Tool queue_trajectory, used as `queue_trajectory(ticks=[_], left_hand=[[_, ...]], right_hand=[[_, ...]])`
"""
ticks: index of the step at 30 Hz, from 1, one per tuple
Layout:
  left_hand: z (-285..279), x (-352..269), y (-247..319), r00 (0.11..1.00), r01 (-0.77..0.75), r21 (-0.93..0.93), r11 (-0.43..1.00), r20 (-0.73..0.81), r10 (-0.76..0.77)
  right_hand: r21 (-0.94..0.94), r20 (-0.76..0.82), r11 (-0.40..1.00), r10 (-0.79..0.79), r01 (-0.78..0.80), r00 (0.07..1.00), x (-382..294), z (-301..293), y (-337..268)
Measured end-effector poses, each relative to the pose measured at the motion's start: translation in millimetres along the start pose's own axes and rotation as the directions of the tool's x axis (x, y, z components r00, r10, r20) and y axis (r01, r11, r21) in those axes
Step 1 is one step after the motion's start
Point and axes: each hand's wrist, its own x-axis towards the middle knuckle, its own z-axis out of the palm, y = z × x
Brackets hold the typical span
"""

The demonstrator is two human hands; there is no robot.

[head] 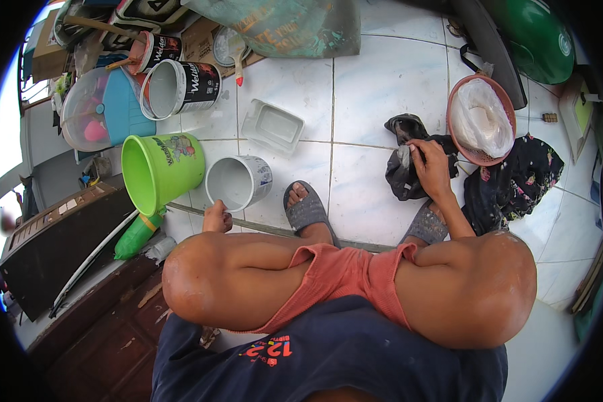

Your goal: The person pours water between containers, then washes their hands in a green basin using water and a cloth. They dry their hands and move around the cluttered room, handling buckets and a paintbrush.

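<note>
My left hand [217, 218] is curled beside my knee, right at the rim of a small white pail [259, 181]. Whether its fingers pinch that rim is not clear. The pail stands upright. My right hand [429, 163] reaches down past the other knee, its fingers closed on a crumpled black plastic bag [402, 173] on the tiles. A greyish bit of the bag shows at the fingertips. Just beyond that hand, a reddish plastic basket [455, 125] holds a clear plastic bag of white powder [482, 120]. A black floral cloth [527, 176] lies beside it.
At left stand a lime green bucket [173, 166], paint pails [201, 88] and a blue-lidded clear container [130, 110]. A translucent tub [276, 128] sits ahead, near a paintbrush [238, 65] and a large plastic sack [301, 30]. A green gas cylinder [537, 45] is far right.
</note>
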Motion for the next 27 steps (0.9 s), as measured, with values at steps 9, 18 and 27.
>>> queue_trajectory(ticks=[9, 18, 27], left_hand=[[113.3, -16.0, 52.0, 0.87, -0.425, 0.36, 0.831, 0.416, 0.265], [226.7, 17.4, 58.7, 0.796, -0.433, 0.259, 0.863, 0.56, 0.231], [220.6, 18.7, 52.9, 0.807, -0.389, 0.279, 0.878, 0.563, 0.179]], right_hand=[[0.956, 0.292, -0.012, 0.15, -0.294, 0.945, 63.4, -15.1, 2.6], [0.723, -0.09, 0.689, 0.026, 0.047, 0.996, 71.8, 87.6, -49.4], [0.221, -0.251, 0.956, -0.134, 0.191, 0.959, 54.0, 90.0, -15.2]])
